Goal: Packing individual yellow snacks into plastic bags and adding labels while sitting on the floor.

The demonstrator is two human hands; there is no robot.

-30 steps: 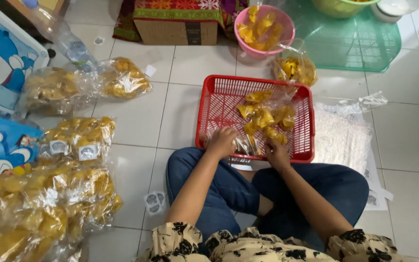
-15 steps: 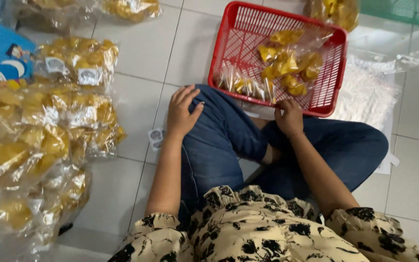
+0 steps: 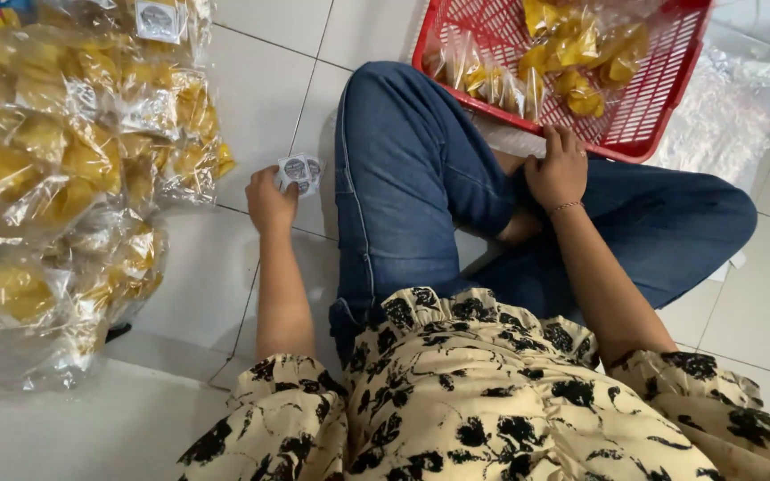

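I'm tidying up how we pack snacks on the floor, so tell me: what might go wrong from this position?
1. The left hand pinches a small strip of round stickers at the floor; such thin pieces may slip or stick together.
2. The right hand rests against the red basket, which sits partly on the knee, so a leg shift might tip its clear snack packets.
3. The heap of filled bags sits close by the left arm and might slide.

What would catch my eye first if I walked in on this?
Probably the heap of clear bags of yellow snacks at the left, then the red basket at top right with more of them. Between them, the left hand picks up round stickers off the floor, and the right hand rests by the basket.
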